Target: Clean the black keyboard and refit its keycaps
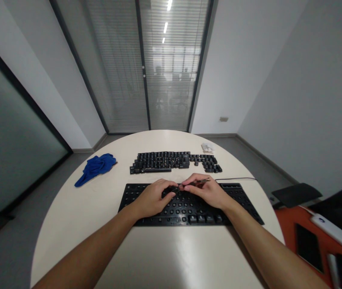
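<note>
Before me lies a black keyboard [171, 212] with most of its keycaps off, showing bare switch sockets. A few keycaps [205, 219] sit on its near row. My left hand [155, 197] is over its upper middle, thumb and fingertips pinched together; whatever is between them is too small and dark to name. Beside it, my right hand [208, 193] is closed on a thin, dark, pen-like tool [202, 182], whose tip points left towards the left fingertips. Beyond both hands, the removed keycaps [161, 160] lie in keyboard-like rows on the table.
A blue cloth [97, 167] lies on the left of the round white table [77, 224]. A small clear plastic bag [207, 147] is at the back right. The keyboard cable [237, 178] runs right. An orange chair seat [291, 228] holds a phone [309, 247] and a white power strip [336, 233].
</note>
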Demonstrator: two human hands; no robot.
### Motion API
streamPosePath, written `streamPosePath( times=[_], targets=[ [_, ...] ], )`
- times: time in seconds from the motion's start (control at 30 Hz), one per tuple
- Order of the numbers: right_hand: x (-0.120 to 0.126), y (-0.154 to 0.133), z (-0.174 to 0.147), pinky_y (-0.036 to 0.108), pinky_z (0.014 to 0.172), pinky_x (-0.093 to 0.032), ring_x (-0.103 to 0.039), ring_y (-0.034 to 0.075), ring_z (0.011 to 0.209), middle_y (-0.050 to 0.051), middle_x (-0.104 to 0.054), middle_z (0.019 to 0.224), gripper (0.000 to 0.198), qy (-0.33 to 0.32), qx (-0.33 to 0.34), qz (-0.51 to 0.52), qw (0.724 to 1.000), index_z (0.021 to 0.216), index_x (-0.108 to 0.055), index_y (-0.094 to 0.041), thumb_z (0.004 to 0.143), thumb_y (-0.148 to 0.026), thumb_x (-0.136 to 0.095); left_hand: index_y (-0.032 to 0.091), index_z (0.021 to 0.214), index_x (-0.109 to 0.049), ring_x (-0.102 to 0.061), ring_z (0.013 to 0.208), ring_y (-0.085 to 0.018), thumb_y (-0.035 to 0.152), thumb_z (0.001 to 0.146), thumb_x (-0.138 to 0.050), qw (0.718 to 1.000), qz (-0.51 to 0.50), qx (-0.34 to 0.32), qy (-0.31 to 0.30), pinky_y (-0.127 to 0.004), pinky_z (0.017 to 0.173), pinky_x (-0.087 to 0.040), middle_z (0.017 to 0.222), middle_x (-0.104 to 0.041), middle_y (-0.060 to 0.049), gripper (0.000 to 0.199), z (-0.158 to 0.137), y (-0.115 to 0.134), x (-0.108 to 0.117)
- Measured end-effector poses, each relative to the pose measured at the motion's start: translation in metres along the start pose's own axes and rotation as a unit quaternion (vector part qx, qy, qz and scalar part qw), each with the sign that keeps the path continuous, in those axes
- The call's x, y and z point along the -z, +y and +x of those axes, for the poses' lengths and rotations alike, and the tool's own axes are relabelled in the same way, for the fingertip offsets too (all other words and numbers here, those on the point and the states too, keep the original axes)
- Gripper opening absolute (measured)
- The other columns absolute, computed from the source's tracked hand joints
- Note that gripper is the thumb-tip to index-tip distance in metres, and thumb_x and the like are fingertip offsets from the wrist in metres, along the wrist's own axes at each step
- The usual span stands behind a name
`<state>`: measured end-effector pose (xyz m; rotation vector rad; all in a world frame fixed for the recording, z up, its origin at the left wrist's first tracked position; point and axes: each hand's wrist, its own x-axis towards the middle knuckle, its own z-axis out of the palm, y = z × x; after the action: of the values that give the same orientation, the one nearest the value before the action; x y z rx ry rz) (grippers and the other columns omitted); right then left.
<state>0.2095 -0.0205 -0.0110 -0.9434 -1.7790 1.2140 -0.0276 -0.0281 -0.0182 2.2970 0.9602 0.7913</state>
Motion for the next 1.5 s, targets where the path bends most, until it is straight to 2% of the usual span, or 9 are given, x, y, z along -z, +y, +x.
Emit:
streamPosePath(
  times=[0.27,0.4,0.53,0.67,0.93,1.1,1.23,1.4,1.5],
  targets=[
    [0.000,-0.007,0.000,0.037,0.081,-0.054,-0.069,0.021,0.086,0.007,-0.076,0.091,0.026,0.009,0.016,-0.019,1.000,0.092,-0.075,-0.019,0.084,-0.044,-0.073,0.022,0.121,-0.062,-0.061,0.111,-0.023,0.023,0.094,-0.055,1.000,0.000,-0.008,0.030,-0.041,0.102,-0.047,0.117,-0.069,-0.007,0.027,0.000,0.003,-0.003],
    [0.000,-0.008,0.000,0.035,0.076,-0.054,-0.068,0.020,0.081,0.006,-0.075,0.089,0.026,-0.005,0.018,-0.044,0.999,0.092,-0.075,-0.019,0.084,-0.044,-0.072,0.022,0.120,-0.063,-0.061,0.109,-0.022,0.023,0.094,-0.056,1.000,-0.020,-0.019,0.010,-0.041,0.100,-0.047,0.113,-0.069,-0.006,0.027,0.000,0.005,-0.003],
    [0.000,-0.006,0.001,0.035,0.081,-0.054,-0.069,0.020,0.085,0.006,-0.076,0.092,0.023,-0.022,0.023,-0.044,0.999,0.094,-0.075,-0.019,0.086,-0.040,-0.071,0.022,0.123,-0.062,-0.061,0.109,-0.021,0.017,0.092,-0.055,0.999,-0.027,-0.037,0.003,-0.039,0.100,-0.048,0.115,-0.068,-0.006,0.032,0.000,0.006,-0.004],
    [0.000,-0.007,0.003,0.036,0.082,-0.056,-0.071,0.021,0.087,0.006,-0.077,0.092,0.023,0.009,0.023,-0.019,1.000,0.095,-0.076,-0.019,0.085,-0.039,-0.073,0.020,0.124,-0.061,-0.062,0.113,-0.022,0.017,0.092,-0.054,0.998,-0.055,0.001,0.037,-0.040,0.104,-0.046,0.121,-0.068,-0.007,0.033,0.002,0.007,-0.007],
    [-0.002,-0.004,0.006,0.039,0.085,-0.058,-0.073,0.021,0.083,0.006,-0.078,0.090,0.026,0.063,-0.016,0.036,0.997,0.092,-0.077,-0.020,0.076,-0.039,-0.081,0.017,0.112,-0.064,-0.068,0.106,-0.021,0.019,0.088,-0.061,0.969,-0.201,0.097,0.101,-0.041,0.102,-0.051,0.112,-0.072,-0.007,0.025,0.007,-0.001,-0.014],
    [-0.005,0.000,0.009,0.035,0.079,-0.060,-0.074,0.019,0.080,0.007,-0.078,0.087,0.031,0.076,-0.053,0.096,0.991,0.093,-0.076,-0.017,0.073,-0.040,-0.082,0.016,0.119,-0.060,-0.068,0.107,-0.021,0.021,0.089,-0.060,0.951,-0.267,0.112,0.105,-0.044,0.104,-0.051,0.119,-0.071,-0.010,0.030,0.008,-0.003,-0.015],
    [-0.006,-0.001,0.009,0.035,0.078,-0.060,-0.074,0.019,0.080,0.007,-0.078,0.086,0.033,0.083,-0.067,0.118,0.987,0.092,-0.075,-0.017,0.071,-0.041,-0.083,0.017,0.124,-0.059,-0.065,0.115,-0.023,0.023,0.089,-0.060,0.942,-0.307,0.108,0.082,-0.044,0.107,-0.048,0.122,-0.069,-0.010,0.036,0.009,-0.004,-0.012],
    [-0.006,0.003,0.013,0.034,0.073,-0.060,-0.073,0.019,0.073,0.005,-0.075,0.076,0.037,0.102,-0.091,0.109,0.985,0.086,-0.071,-0.015,0.068,-0.045,-0.084,0.016,0.123,-0.059,-0.066,0.111,-0.022,0.026,0.088,-0.062,0.931,-0.337,0.121,0.072,-0.043,0.104,-0.049,0.114,-0.071,-0.010,0.036,0.009,-0.005,-0.012],
    [-0.003,0.010,0.016,0.034,0.069,-0.059,-0.071,0.018,0.069,0.003,-0.072,0.075,0.043,0.147,-0.089,0.097,0.980,0.095,-0.066,-0.017,0.069,-0.047,-0.083,0.015,0.120,-0.061,-0.067,0.106,-0.022,0.026,0.086,-0.064,0.933,-0.318,0.141,0.096,-0.041,0.098,-0.052,0.109,-0.071,-0.010,0.035,0.010,-0.006,-0.013]
  ],
)
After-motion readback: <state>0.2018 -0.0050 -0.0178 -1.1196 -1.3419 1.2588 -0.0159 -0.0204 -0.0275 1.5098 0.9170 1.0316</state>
